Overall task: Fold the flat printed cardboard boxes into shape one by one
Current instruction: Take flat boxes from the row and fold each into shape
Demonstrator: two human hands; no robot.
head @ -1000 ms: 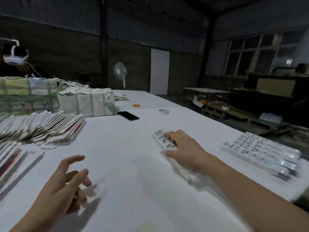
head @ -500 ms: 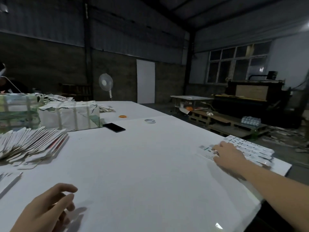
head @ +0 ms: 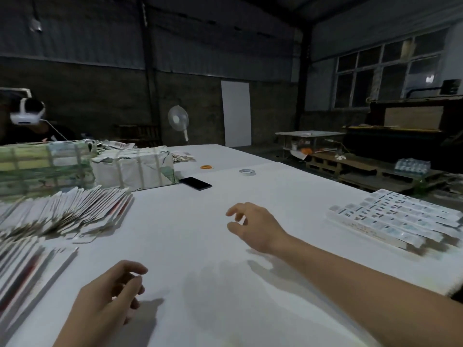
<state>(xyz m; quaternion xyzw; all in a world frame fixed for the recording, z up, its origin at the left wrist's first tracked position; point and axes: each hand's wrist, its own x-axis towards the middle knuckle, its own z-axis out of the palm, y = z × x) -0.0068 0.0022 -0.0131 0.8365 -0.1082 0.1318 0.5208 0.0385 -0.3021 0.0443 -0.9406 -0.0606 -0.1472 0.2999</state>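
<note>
Matt white table [head: 225, 246], printed cardboard boxes [head: 390, 219]

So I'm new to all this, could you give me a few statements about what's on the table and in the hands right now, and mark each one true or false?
1. Both hands are empty. True: left hand and right hand hold nothing.
2. The folded boxes lie in rows at the right edge. True.
3. The phone sits on top of the wrapped bundle. False: it lies on the table beside it.
4. The flat cardboard boxes are fanned out on the right. False: on the left.

Both hands [head: 258, 227] [head: 107, 296] empty, fingers relaxed
</note>
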